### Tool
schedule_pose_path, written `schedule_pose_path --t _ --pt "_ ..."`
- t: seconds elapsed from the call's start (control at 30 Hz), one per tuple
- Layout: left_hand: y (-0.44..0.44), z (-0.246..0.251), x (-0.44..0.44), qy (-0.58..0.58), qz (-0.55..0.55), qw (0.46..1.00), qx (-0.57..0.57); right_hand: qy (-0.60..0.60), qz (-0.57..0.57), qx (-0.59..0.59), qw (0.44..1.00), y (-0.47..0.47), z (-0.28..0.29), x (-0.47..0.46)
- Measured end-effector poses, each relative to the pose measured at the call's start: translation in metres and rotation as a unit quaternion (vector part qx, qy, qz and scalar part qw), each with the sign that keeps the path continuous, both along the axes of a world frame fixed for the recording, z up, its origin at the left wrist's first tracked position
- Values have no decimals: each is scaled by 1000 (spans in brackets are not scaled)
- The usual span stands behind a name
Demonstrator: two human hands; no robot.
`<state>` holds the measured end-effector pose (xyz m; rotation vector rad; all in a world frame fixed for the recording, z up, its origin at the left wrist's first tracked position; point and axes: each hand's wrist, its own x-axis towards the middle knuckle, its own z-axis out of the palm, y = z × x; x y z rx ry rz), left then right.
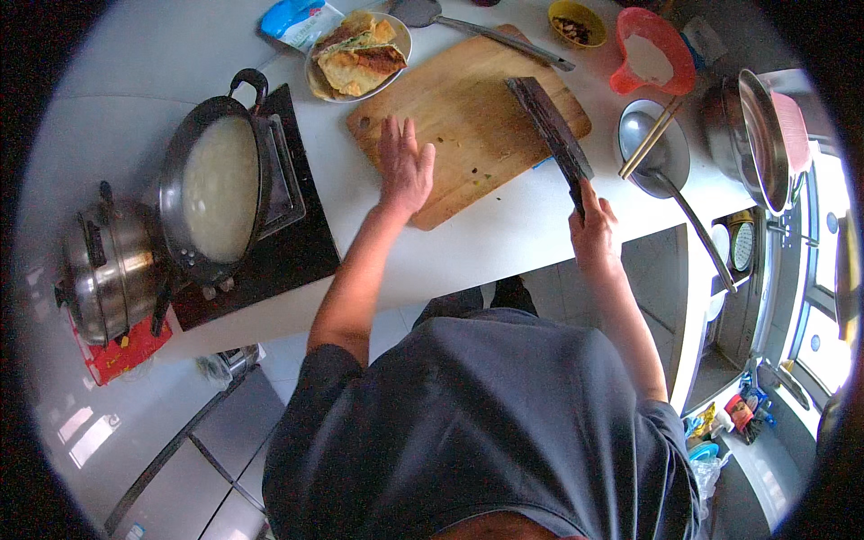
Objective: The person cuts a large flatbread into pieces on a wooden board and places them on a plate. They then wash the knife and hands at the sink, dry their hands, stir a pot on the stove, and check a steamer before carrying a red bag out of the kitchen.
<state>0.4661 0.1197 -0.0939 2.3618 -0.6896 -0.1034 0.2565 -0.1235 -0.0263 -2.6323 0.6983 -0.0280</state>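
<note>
My right hand [595,226] grips the handle of a dark-bladed cleaver [550,125], whose blade lies over the right part of a wooden cutting board [466,111]. At the board's left side my left hand [406,165] is held with fingers spread and nothing in it; whether it touches the wood I cannot tell. Small green and dark scraps dot the near part of the board. Just beyond the board's left corner, folded browned flatbreads [361,57] are piled on a white plate [407,40]. A spatula [499,35] rests across the board's far edge.
Left, a wok [169,182] of pale, milky liquid sits on a black cooktop [297,236], beside a lidded steel pot [111,270]. Right are a ladle [695,223] and chopsticks [649,137] on a bowl, a red container of white powder [648,57], a yellow bowl [597,34] and metal basins [749,142].
</note>
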Motion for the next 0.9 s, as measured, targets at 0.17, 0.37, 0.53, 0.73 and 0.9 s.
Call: schedule_pose_path --t 0.17,0.37,0.53,0.73,0.9 --pt "-42 5 -26 1 -35 999 -25 -21 -7 101 995 13 -9 22" --pt "-31 10 -32 89 -1 969 -230 -56 102 271 956 32 13 3" --pt "9 1 7 -15 -7 979 -203 -53 -162 600 781 15 14 -24" --pt "-12 -6 25 -31 -80 981 -173 -76 -268 711 646 18 -31 -39" --pt "-31 -7 9 -26 -93 988 -120 -32 -223 739 635 63 -52 -22"
